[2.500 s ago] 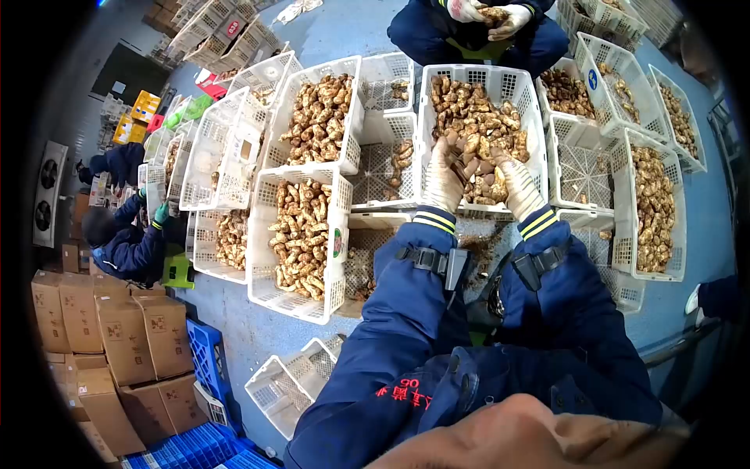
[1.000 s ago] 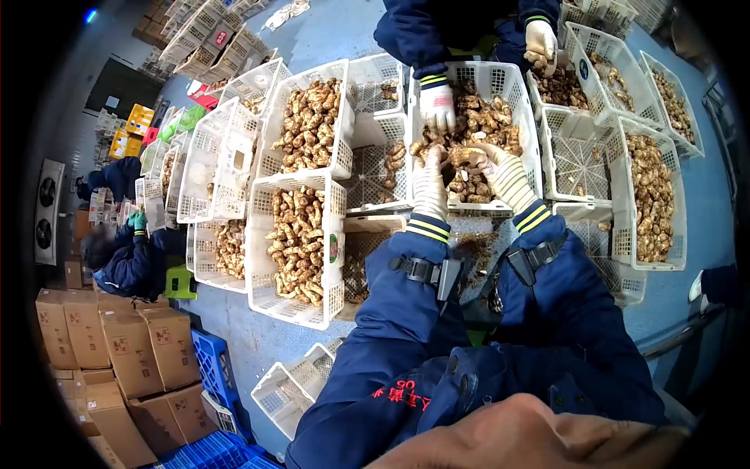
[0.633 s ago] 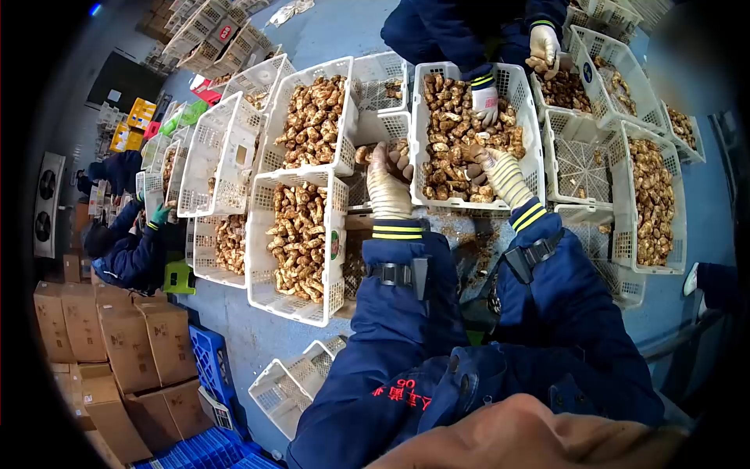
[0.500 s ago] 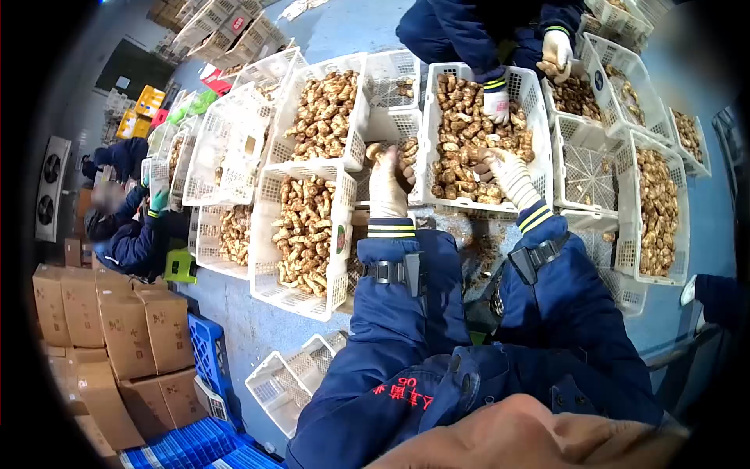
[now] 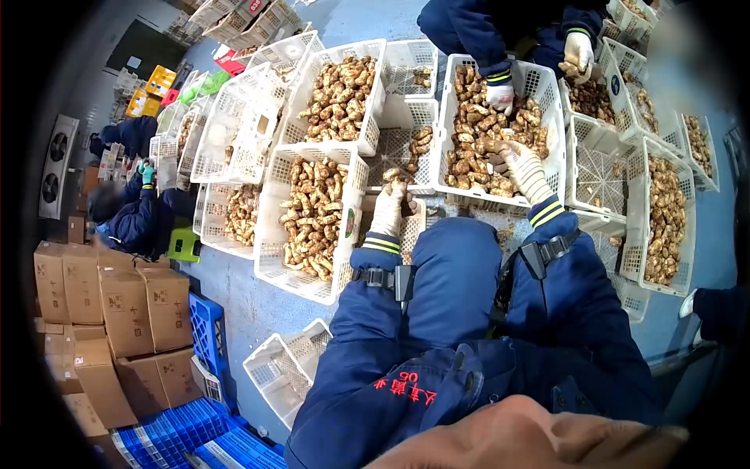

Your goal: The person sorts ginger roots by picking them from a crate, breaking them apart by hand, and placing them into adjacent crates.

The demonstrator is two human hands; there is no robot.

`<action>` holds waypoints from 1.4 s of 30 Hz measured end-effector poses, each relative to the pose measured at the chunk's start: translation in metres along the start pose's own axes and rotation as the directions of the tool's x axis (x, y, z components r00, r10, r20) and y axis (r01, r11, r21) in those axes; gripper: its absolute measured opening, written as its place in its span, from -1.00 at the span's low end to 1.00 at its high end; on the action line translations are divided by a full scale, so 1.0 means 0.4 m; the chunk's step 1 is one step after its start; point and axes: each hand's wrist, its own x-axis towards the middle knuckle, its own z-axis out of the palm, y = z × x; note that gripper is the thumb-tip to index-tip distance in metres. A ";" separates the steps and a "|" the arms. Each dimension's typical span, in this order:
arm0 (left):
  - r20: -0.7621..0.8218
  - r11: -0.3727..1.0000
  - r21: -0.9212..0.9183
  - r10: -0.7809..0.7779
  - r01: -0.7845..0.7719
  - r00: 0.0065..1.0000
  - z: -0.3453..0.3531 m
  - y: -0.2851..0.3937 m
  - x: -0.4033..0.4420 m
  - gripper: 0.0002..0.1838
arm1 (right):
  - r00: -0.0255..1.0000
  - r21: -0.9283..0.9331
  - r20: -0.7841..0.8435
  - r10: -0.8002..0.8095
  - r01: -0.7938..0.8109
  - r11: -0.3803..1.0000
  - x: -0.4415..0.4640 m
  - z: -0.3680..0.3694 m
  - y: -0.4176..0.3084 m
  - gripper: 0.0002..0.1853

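Brown-and-white mushrooms [image 5: 508, 129] fill a white plastic crate [image 5: 556, 102] in front of me. My right hand [image 5: 522, 166], in a pale striped glove, reaches over its near edge with fingers bent around a mushroom [image 5: 491, 146]. My left hand [image 5: 387, 209], also gloved, is raised outside that crate's near-left corner. A mushroom [image 5: 394, 174] sticks out past its fingers; the palm side is partly hidden. Beyond that hand, a white crate [image 5: 383, 148] holds a few mushrooms along its right side.
Two fuller mushroom crates [image 5: 269, 234] stand at left. Opposite, a co-worker's gloved hand [image 5: 500, 95] works in my right hand's crate; their other glove [image 5: 578, 53] holds mushrooms. More crates [image 5: 642, 258] line the right. Empty-looking crates [image 5: 285, 367], a blue pallet [image 5: 205, 336] and cartons [image 5: 125, 313] lie lower left.
My left hand has drawn back toward me with its mushroom, away from the sparsely filled crate. My right hand stays among the mushrooms with little movement. The whole view has shifted slightly.
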 end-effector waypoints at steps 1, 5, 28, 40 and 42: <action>-0.018 1.000 0.015 -0.017 0.018 1.000 -0.002 -0.002 0.001 -0.78 | 0.999 -0.034 -0.007 0.031 -0.031 0.999 0.007 -0.009 0.008 -0.68; -0.026 0.998 0.045 -0.043 0.045 0.999 -0.022 -0.018 0.028 -0.83 | 0.998 -0.014 -0.008 0.055 -0.055 0.998 0.022 -0.033 0.035 -0.67; 0.284 0.919 -0.348 -0.083 0.184 0.955 0.436 0.084 0.012 -0.68 | 0.870 0.104 -0.477 -0.126 0.197 0.975 -0.328 -0.330 -0.160 -0.47; 0.100 0.958 -0.223 -0.164 0.182 0.981 0.372 -0.058 0.151 -0.70 | 0.327 0.300 -0.938 0.114 0.606 0.736 -0.566 -0.744 -0.052 -0.43; 0.003 0.968 -0.223 -0.119 0.116 0.993 0.390 -0.039 0.130 -0.69 | 0.291 0.181 -0.957 0.024 0.528 0.830 -0.569 -0.768 -0.040 -0.46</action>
